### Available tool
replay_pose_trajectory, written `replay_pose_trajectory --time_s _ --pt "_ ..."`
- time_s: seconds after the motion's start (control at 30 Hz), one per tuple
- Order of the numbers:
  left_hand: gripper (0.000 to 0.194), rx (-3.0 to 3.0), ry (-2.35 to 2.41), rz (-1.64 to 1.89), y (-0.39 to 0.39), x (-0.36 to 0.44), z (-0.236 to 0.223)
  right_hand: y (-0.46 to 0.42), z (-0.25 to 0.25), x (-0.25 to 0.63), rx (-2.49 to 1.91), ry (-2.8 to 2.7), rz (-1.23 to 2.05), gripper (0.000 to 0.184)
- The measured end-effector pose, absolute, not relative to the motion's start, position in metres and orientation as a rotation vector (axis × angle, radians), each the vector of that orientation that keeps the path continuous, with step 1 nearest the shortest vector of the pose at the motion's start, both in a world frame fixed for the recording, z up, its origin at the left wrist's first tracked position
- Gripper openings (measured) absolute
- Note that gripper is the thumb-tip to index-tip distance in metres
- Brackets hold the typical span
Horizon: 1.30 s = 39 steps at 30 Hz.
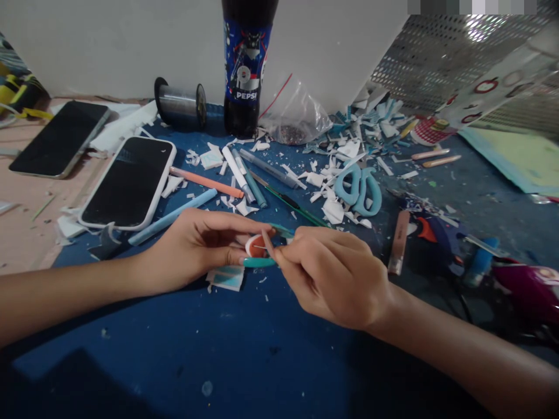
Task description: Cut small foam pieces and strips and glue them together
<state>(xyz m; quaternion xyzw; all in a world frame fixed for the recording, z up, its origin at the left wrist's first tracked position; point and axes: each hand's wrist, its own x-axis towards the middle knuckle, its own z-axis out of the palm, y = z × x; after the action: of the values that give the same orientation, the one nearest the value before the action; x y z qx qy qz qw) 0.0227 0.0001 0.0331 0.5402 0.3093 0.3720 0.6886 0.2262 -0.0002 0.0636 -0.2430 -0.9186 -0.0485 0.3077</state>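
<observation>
Near the middle of the view, my left hand (205, 244) pinches a small rounded orange-and-white piece (255, 245) between thumb and fingers. Long teal nails show at its fingertips. My right hand (336, 270) is closed on a thin pinkish stick (268, 243), whose upper part lies across the front of the orange piece. Whether the stick's edge touches the piece, I cannot tell. Below my left fingers, a white scrap with light blue patches (227, 277) rests on the blue table (244, 355).
Two phones (131, 183) lie at left beside several markers (209, 181). Behind stand a wire spool (181, 103), a Pepsi bottle (244, 75) and a plastic bag (297, 116). Light blue scissors (358, 189) lie among paper scraps. At right is a purple tool (530, 288).
</observation>
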Motion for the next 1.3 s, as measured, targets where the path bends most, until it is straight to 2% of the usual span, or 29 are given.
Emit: replay_pose_trajectory --time_s 0.23,0.43,0.7,0.8,0.9,1.1,1.2,1.3 --pt "0.042 1.235 0.725 0.929 0.002 0.02 0.028 -0.002 0.062 0.231 -1.014 -2.153 0.036 0.026" --pt "0.04 1.271 0.811 0.989 0.004 0.02 0.03 0.012 0.055 0.229 -1.133 -1.975 0.397 0.03" --pt "0.043 1.296 0.882 1.024 0.004 0.02 0.03 0.014 0.044 0.23 -1.327 -2.506 0.331 0.04" --pt "0.04 1.334 0.916 0.977 0.002 0.019 0.03 0.013 0.047 0.23 -1.376 -2.575 0.306 0.044" --pt "0.037 1.376 0.935 0.954 0.001 0.019 0.03 0.012 0.052 0.23 -1.359 -2.544 0.347 0.042" --pt "0.03 1.632 1.156 0.979 0.0 0.021 0.03 0.006 0.063 0.225 -1.12 -2.38 0.694 0.03" --pt "0.024 1.934 1.163 1.049 -0.001 0.02 0.031 0.0 0.064 0.222 -1.111 -2.396 0.802 0.032" --pt "0.016 2.225 1.066 1.138 -0.003 0.019 0.03 -0.003 0.062 0.219 -1.143 -2.299 1.122 0.031"
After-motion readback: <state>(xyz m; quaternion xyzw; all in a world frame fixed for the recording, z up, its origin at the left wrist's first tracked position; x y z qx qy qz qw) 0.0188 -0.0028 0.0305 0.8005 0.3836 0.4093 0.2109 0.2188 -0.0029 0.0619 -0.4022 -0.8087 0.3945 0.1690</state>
